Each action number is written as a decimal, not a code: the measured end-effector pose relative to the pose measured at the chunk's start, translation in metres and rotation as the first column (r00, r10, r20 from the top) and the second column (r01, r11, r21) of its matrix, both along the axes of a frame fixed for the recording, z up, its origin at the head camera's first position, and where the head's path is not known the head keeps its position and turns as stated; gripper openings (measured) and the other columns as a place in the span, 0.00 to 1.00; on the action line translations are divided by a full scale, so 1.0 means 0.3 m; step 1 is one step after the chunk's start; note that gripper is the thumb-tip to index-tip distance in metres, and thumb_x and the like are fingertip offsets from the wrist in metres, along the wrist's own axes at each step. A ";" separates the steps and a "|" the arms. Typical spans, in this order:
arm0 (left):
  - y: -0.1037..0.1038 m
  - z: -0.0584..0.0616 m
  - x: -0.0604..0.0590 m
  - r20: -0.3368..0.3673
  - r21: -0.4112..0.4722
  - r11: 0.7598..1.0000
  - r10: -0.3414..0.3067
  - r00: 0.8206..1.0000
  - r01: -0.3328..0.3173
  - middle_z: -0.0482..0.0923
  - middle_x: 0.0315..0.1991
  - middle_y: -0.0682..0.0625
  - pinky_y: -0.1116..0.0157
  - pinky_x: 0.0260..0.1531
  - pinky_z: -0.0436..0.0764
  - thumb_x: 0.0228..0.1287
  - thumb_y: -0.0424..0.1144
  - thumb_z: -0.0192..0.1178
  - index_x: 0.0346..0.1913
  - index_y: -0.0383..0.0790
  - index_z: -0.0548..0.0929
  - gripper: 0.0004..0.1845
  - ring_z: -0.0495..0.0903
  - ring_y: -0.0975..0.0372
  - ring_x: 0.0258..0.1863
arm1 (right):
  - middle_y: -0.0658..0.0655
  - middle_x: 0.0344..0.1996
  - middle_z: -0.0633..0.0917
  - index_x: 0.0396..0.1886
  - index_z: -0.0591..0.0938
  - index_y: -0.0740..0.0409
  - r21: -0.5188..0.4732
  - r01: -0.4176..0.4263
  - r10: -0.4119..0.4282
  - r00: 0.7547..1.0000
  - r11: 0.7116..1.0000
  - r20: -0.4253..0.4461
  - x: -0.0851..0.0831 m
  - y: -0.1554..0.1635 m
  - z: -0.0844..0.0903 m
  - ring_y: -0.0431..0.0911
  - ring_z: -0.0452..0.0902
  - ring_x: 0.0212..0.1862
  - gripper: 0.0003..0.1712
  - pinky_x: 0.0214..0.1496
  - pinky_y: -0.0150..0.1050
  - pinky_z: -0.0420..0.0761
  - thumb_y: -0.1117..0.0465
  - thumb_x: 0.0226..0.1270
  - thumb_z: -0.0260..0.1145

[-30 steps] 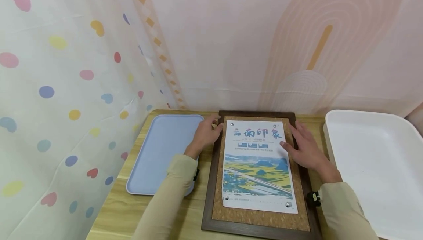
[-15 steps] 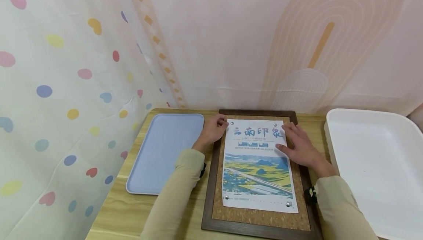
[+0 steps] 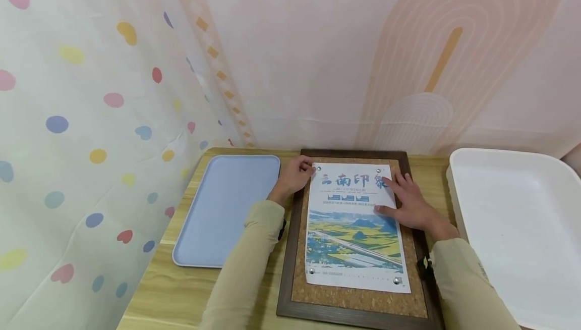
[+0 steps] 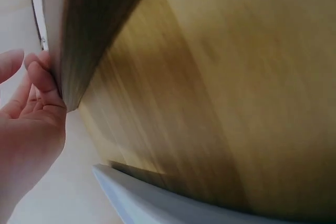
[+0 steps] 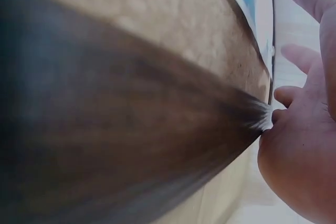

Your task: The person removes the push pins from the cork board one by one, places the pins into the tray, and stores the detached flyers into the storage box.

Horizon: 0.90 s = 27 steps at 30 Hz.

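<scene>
A cork board in a dark wooden frame (image 3: 290, 249) lies flat on the table, with a printed poster (image 3: 351, 239) pinned to it by silver pins at its corners. My left hand (image 3: 295, 176) is at the board's top-left corner, fingertips against the frame beside the top-left pin (image 3: 316, 169). The left wrist view shows those fingers (image 4: 44, 85) touching the frame's edge (image 4: 89, 24). My right hand (image 3: 406, 201) lies flat on the poster's upper right with its fingers spread. In the right wrist view the right hand (image 5: 299, 150) rests by the frame (image 5: 105, 145).
A light blue tray (image 3: 222, 209) lies left of the board and a large white tray (image 3: 513, 229) to its right. The wooden table (image 3: 163, 289) ends at patterned curtains behind and on the left.
My left hand moved from the frame's left side up to the poster's top-left corner. My right hand slid left from the cork margin onto the poster.
</scene>
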<state>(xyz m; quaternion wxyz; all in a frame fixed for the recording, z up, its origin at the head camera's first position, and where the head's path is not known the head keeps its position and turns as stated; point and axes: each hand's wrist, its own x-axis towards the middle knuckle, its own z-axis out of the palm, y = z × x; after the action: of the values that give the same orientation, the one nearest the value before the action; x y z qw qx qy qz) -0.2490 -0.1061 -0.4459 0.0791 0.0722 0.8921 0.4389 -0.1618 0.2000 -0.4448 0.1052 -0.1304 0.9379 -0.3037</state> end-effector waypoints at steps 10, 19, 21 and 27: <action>0.012 0.002 0.006 -0.006 -0.060 0.998 -0.035 0.999 0.034 0.79 0.39 0.49 0.63 0.37 0.71 0.74 0.42 0.56 0.57 0.42 0.79 0.15 0.73 0.60 0.32 | 0.75 0.76 0.39 0.79 0.53 0.60 0.057 -0.041 0.038 0.998 0.998 0.042 -0.004 0.005 -0.005 0.74 0.26 0.74 0.60 0.69 0.72 0.32 0.34 0.57 0.67; 0.009 -0.009 0.016 -0.011 -0.072 0.997 -0.004 1.000 0.003 0.80 0.41 0.50 0.61 0.42 0.73 0.73 0.43 0.57 0.56 0.43 0.80 0.14 0.74 0.59 0.35 | 0.74 0.76 0.36 0.79 0.51 0.58 0.053 -0.036 0.031 0.996 0.998 0.085 0.003 -0.005 -0.001 0.71 0.21 0.75 0.64 0.70 0.71 0.28 0.34 0.53 0.70; 0.011 -0.009 0.019 -0.009 -0.067 0.998 0.001 1.000 -0.002 0.80 0.43 0.49 0.61 0.42 0.73 0.73 0.43 0.57 0.55 0.43 0.80 0.13 0.74 0.59 0.35 | 0.74 0.76 0.35 0.79 0.51 0.59 0.049 -0.035 0.031 0.996 0.998 0.088 0.006 -0.005 0.002 0.71 0.21 0.75 0.64 0.69 0.71 0.28 0.34 0.52 0.71; 0.016 -0.013 0.023 -0.014 -0.040 0.999 0.008 1.000 -0.008 0.80 0.42 0.50 0.61 0.43 0.73 0.72 0.42 0.58 0.54 0.42 0.81 0.13 0.74 0.59 0.35 | 0.74 0.76 0.35 0.79 0.50 0.59 0.040 -0.031 0.027 0.996 0.999 0.087 0.014 -0.002 0.002 0.71 0.21 0.75 0.65 0.69 0.71 0.29 0.36 0.51 0.73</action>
<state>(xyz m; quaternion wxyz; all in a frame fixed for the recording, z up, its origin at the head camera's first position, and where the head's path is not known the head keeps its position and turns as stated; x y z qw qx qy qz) -0.2419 -0.1014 -0.4496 0.0725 0.0700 0.9016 0.4206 -0.1577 0.1994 -0.4442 0.1529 -0.1285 0.9365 -0.2882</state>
